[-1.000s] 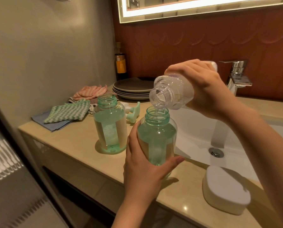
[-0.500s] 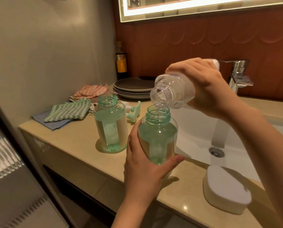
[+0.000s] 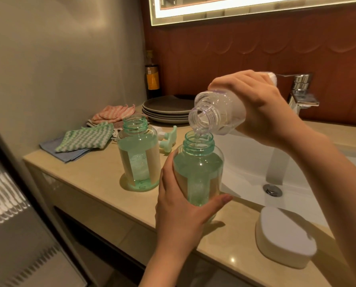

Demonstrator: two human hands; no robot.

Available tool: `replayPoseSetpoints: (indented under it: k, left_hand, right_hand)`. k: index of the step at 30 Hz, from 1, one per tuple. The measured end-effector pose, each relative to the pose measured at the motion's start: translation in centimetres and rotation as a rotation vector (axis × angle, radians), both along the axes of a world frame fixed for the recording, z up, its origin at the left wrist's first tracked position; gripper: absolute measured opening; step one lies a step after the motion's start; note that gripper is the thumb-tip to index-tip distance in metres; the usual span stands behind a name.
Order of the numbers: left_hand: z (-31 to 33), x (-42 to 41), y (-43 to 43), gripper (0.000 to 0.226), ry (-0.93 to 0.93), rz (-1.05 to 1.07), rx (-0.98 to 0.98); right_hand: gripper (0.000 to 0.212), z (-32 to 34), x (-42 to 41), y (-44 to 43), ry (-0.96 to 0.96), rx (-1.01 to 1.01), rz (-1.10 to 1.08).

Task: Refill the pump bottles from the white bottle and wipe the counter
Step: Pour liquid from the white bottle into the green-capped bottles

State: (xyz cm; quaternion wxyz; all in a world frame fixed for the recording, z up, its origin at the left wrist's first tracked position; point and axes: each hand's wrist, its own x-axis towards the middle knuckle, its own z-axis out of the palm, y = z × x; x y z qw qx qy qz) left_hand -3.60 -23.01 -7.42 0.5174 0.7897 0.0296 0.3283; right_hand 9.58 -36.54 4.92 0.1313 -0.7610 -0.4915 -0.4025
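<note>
Green-tinted plastic, open at the neck: in the head view the near pump bottle seems to rest at the front edge of the counter. The left hand is wrapped round its lower body, thumb across the front. Above it, at one o'clock, the right hand grips the white bottle round its body. That bottle is tipped mouth-down toward seven o'clock, its lip just over the green neck, and a thin clear stream falls into the opening.

The liquid in the near bottle looks to reach the shoulder, so the pour is judged close to done. To do it well, the mouth should sit centred and close over the neck. The tilt should ease back gently so the stream thins rather than glugs, with the left hand holding the bottle upright. Overfilling is the risk, since the pump stem will need room.

The second pump bottle, at ten o'clock from the first and apart from it, stands uncapped and similarly full. The pump heads lie just behind it. The green checked cloth lies farther off at ten o'clock, for the wiping not yet begun
</note>
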Motion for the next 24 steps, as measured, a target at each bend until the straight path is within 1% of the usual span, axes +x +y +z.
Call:
replayPoseSetpoints:
  k: [11,24]
  left_hand:
    - [0.0,0.05,-0.03,0.105,0.01,0.0,-0.011]
    - [0.01,0.0,-0.09,0.105,0.013,0.005,-0.011]
  right_hand:
    - [0.062,0.04,-0.01,0.04,-0.008,-0.004,-0.004]
    - [0.06,0.1,0.01,-0.03,-0.004,-0.016,-0.009]
